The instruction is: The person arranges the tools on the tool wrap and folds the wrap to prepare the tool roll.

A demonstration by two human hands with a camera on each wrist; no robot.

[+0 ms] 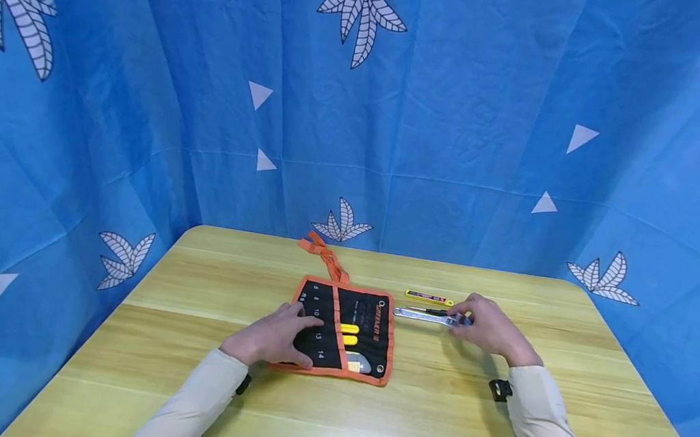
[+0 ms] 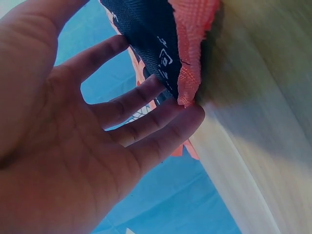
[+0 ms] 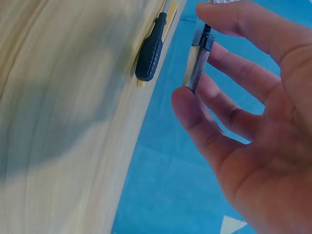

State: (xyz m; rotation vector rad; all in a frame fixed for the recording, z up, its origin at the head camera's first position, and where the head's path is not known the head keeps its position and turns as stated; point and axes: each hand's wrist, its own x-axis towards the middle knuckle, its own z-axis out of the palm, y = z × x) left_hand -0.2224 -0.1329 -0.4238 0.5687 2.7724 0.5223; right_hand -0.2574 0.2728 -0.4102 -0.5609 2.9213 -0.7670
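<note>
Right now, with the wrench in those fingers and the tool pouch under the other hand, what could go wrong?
The right hand grips the wrench near one end, so it might tilt or slip. The screwdriver lies close by and could get knocked. The yellow handles stick out of their pocket, so they may slide out if the left hand tips the pouch.
</note>
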